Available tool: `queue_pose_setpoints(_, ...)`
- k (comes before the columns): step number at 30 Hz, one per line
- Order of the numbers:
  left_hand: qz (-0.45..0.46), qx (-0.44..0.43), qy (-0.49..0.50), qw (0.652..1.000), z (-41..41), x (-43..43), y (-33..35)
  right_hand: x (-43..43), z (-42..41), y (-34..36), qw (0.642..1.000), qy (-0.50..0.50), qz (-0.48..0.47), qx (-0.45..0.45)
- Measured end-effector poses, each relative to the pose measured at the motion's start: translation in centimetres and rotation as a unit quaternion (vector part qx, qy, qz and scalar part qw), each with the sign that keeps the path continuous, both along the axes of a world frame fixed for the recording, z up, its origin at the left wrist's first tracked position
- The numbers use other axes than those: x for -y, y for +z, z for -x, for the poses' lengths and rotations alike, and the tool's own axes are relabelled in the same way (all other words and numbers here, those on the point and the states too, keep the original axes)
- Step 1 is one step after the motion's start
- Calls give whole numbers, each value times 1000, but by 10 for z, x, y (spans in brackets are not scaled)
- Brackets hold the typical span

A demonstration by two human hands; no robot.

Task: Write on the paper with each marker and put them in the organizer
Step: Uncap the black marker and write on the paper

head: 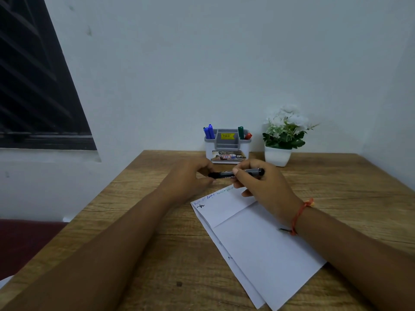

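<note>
Black plastic marker with a grey end lay level between the two hands, above the table. The left hand pinched its dark left end with curled fingertips, and the right hand had its thumb and fingers wrapped round the barrel, the grey end poking out past the knuckles. An orange thread bracelet circled the right wrist.

Just below the fingers lay a creased white sheet of paper, set at an angle on the wood-grain table, with faint blue and green writing along its far edge and a small black squiggle near its left corner.

Beyond the fingers, against the pale wall, stood a white and grey plastic desk organizer. Two blue markers stood upright in its left compartment; a green marker and a red marker were in its right one. To the right of the organizer sat a white-flowered plant in a white pot. Far to the left hung a dark louvred window.
</note>
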State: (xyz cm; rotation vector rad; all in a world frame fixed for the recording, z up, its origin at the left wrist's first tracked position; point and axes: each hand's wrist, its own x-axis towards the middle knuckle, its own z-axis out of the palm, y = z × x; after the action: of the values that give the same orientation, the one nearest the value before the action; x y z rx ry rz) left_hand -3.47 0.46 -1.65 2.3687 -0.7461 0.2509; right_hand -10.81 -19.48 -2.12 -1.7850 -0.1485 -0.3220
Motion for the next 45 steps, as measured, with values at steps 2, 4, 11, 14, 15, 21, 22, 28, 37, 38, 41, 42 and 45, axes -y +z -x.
queue_pose_setpoints(2,0,3,-11,1000,-1,0,1,1,0,0,1000,1,-8,1)
queue_pose_setpoints(4,11,-4,-17,1000,-1,-1,0,3,-2,2,1000,2,-26,-7)
queue_pose_setpoints(11,72,-51,-40,995,5,-4,7,9,-1,7,991,53,-122,-31)
queue_pose_setpoints(14,90,-85,-60,990,9,-7,12,13,2,10,991,82,-102,-19)
queue_pose_setpoints(15,106,-96,-61,988,10,-6,14,14,2,11,991,87,-102,-15)
queue_pose_setpoints(21,219,-145,-58,963,16,-4,14,10,-1,12,975,106,-185,-60)
queue_pose_setpoints(22,237,-149,-50,959,15,-4,14,9,-2,12,968,109,-214,-77)
queue_pose_setpoints(28,368,-57,22,928,13,-3,17,16,-12,7,981,-47,-174,-66)
queue_pose_setpoints(37,395,184,143,889,11,10,54,34,-19,-3,924,-142,345,88)
queue_pose_setpoints(38,386,195,146,890,7,13,62,34,-18,-3,917,-137,364,87)
queue_pose_setpoints(41,356,209,153,898,-15,21,83,36,-17,-4,907,-130,391,89)
queue_pose_setpoints(42,344,212,152,902,-23,23,89,37,-16,-2,904,-128,399,85)
queue_pose_setpoints(45,301,214,153,917,-47,32,97,38,-14,0,899,-118,415,78)
